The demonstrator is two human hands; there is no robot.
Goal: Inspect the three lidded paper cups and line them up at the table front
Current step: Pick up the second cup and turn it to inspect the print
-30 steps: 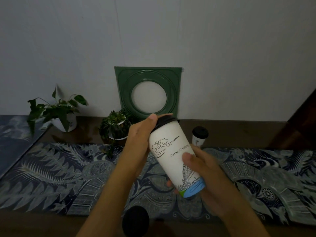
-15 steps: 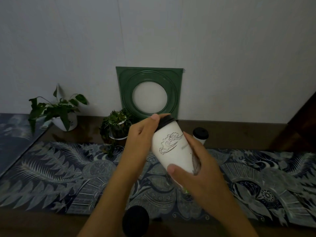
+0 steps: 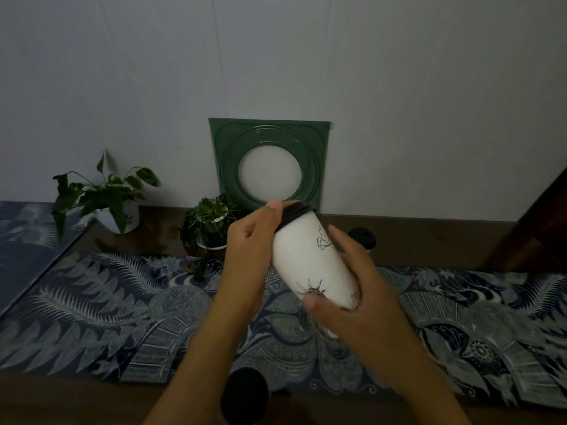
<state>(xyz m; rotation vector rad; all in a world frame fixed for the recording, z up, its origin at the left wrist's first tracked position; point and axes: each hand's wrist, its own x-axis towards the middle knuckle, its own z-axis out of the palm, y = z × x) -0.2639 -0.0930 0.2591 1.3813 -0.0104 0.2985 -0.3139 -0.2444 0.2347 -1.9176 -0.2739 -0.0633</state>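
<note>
A tall white paper cup (image 3: 310, 259) with a black lid and line drawings is held tilted in the air above the table, lid pointing up and left. My left hand (image 3: 251, 243) grips its lid end, thumb on the lid rim. My right hand (image 3: 352, 289) wraps round its lower end and hides the base. A second cup's black lid (image 3: 365, 237) shows at the back of the table, mostly hidden behind my right hand. A third cup's black lid (image 3: 244, 394) stands at the table front between my forearms.
A patterned blue cloth (image 3: 92, 317) covers the wooden table. A leafy plant in a white pot (image 3: 107, 207) and a small spiky plant (image 3: 211, 222) stand at the back left. A green square frame (image 3: 270, 164) leans on the wall.
The held cup has been turned about its axis: the printed text and coloured base went out of sight, a crown drawing came up. My right hand shifted over the lower end.
</note>
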